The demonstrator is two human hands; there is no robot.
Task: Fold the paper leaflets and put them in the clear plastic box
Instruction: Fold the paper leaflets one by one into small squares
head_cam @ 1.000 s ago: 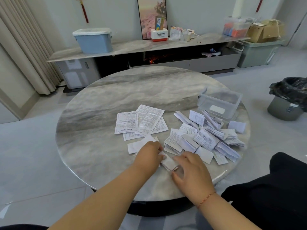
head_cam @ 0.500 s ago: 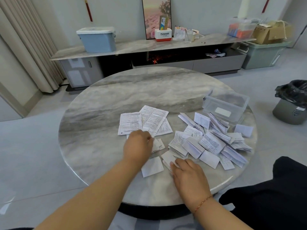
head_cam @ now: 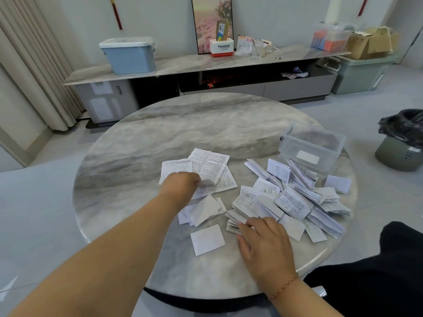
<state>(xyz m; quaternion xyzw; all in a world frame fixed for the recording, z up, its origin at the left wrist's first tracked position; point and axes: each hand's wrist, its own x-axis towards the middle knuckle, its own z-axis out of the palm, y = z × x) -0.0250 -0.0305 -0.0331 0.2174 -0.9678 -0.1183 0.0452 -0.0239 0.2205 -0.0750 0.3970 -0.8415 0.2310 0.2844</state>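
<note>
Flat unfolded leaflets (head_cam: 209, 165) lie mid-table on the round marble table (head_cam: 183, 124). My left hand (head_cam: 180, 186) reaches onto them, its fingers curled at the near corner of the top sheet. A heap of folded leaflets (head_cam: 295, 197) spreads at the right, in front of the clear plastic box (head_cam: 312, 145). My right hand (head_cam: 265, 239) rests with straight fingers on a small stack of folded leaflets (head_cam: 233, 221) at the heap's near left edge. One folded white leaflet (head_cam: 207, 239) lies alone between my arms.
A few half-folded sheets (head_cam: 203, 210) lie under my left wrist. Off the table to the right stands a bin with a black bag (head_cam: 401, 143). A low cabinet (head_cam: 206, 65) with a blue box runs along the far wall. My dark-clothed knee (head_cam: 389, 271) is at the lower right.
My left hand has left the folded leaflet near the table's front and moved away to the flat leaflets. My right hand has stayed on the small folded stack.
</note>
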